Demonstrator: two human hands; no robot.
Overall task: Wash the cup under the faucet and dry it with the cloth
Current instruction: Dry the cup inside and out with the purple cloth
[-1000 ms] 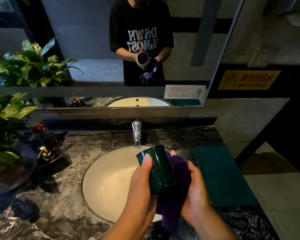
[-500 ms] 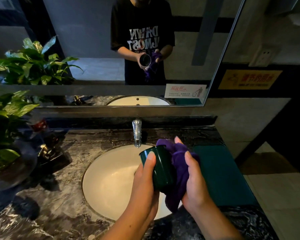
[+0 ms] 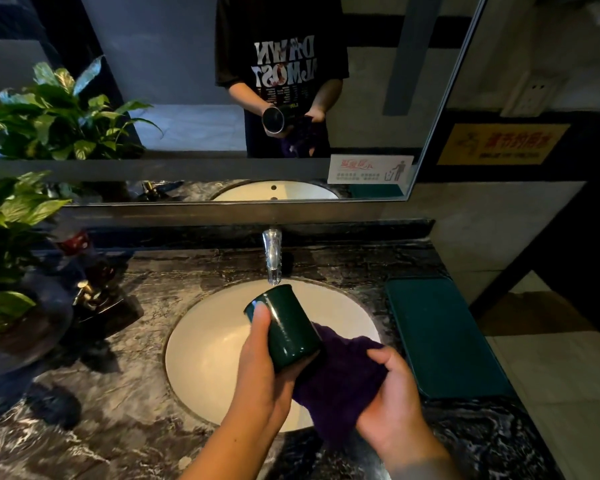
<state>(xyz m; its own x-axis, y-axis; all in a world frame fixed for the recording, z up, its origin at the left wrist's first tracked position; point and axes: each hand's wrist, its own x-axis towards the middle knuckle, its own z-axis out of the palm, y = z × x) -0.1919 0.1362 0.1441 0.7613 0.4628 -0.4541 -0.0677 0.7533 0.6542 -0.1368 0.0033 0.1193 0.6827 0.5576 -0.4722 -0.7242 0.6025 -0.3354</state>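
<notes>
Cup (image 3: 288, 329) and cloth (image 3: 340, 379) over sink (image 3: 201, 348)

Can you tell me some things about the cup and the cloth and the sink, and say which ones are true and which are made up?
1. The left hand holds the green cup. True.
2. The cloth is yellow. False: it is purple.
3. The right hand has a grip on the cloth. True.
4. The cup stands on the counter. False: it is held tilted above the sink.
5. Water pours from the faucet. False: no stream shows.
</notes>
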